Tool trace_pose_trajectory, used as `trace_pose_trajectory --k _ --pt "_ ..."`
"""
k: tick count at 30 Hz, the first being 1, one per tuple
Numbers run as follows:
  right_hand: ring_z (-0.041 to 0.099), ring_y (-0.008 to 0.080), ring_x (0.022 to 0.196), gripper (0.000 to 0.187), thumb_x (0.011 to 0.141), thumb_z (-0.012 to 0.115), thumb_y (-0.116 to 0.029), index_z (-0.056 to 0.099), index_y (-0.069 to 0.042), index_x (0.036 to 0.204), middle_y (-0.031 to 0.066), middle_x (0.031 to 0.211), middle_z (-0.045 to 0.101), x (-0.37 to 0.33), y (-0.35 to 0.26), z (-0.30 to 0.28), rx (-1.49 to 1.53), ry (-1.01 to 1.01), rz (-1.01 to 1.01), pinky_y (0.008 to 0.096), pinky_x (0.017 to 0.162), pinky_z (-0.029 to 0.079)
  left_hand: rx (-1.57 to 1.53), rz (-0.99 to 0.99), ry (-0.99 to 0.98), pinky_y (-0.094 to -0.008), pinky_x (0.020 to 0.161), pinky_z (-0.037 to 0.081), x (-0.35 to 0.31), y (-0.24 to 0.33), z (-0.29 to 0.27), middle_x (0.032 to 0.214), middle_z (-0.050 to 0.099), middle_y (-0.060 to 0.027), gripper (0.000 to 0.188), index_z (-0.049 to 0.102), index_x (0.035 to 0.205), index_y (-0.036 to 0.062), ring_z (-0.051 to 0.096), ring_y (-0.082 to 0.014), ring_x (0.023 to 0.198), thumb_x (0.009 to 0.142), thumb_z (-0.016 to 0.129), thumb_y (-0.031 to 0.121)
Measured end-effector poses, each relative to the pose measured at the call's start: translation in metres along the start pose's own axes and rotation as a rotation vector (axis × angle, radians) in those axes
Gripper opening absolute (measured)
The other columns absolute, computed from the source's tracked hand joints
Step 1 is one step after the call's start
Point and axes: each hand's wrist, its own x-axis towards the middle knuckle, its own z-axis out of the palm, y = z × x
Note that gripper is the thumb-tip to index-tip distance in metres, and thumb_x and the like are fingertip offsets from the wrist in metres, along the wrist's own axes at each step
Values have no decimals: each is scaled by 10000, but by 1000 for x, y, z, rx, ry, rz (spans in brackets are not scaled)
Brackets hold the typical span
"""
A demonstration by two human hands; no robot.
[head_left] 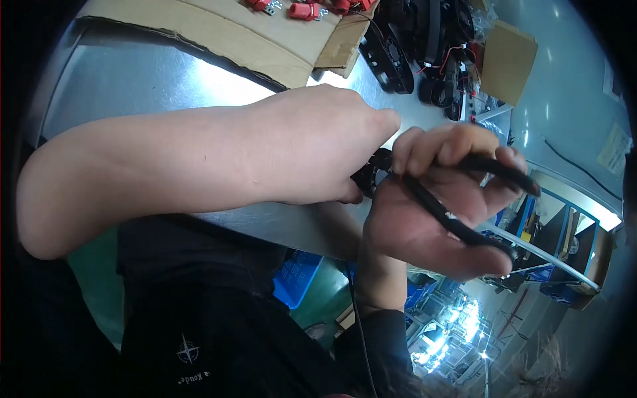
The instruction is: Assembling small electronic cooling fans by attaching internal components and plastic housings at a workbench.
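So, your right hand [444,205] is palm up, fingers curled round a black two-armed piece [428,201], one curved arm under the fingers and the other lying across the palm toward the thumb. It sits just right of your left hand [338,136], near the metal table [126,79]. Your left fingertips are mostly hidden behind the hand, close to a small black part [365,179]; you could be pinching it, but I cannot tell, nor whether it joins the piece.

Watch the lower arm: only the palm and thumb side back it, so a loosened finger could let it slide or spring outward. If the two arms are sprung, easing your grasp could spread them suddenly. With your left hand hiding the meeting point, a fingertip might get nipped unseen.

Counting outward: two arms on the piece; at least three red parts [305,11] at the top edge, by one cardboard box [232,46]; several black housings [388,60], too overlapped to number; one upright brown cardboard piece [509,63]; one blue crate [292,282] below the table.
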Motion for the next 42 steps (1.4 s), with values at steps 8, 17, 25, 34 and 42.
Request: trace_pose_trajectory --k 8,17,25,34,42 --pt "460 248 842 854 770 597 -721 474 -29 1256 150 1040 482 16 -30 9 214 244 427 386 723 362 -29 -6 40 -435 883 605 -1 1 5 971 746 -212 481 623 1207 6 745 -349 984 817 833 194" --pt "339 95 607 851 704 649 -913 467 -119 952 -16 739 369 11 -12 3 312 135 341 278 546 264 -133 -70 14 -494 789 524 0 0 10 917 686 -190 379 547 1052 42 683 -427 942 808 813 156" --pt "293 88 513 652 828 626 -811 451 -184 854 -48 644 367 10 -7 -23 352 -33 326 297 497 239 -116 42 -74 -494 841 503 6 -6 3 970 657 -178 363 544 1062 41 651 -413 996 819 803 118" --pt "398 25 420 506 974 578 -669 475 -220 765 -74 567 460 26 14 -58 663 -315 373 185 395 381 -64 27 -262 -469 863 513 16 -3 -7 977 653 -160 409 576 1126 63 655 -380 998 810 822 140" --pt "392 39 375 457 1062 533 -520 495 -170 772 -52 557 485 38 37 -73 929 -502 404 198 381 371 -118 52 -236 -450 833 511 13 -10 -5 930 649 -140 414 591 1127 54 663 -351 948 832 824 228"
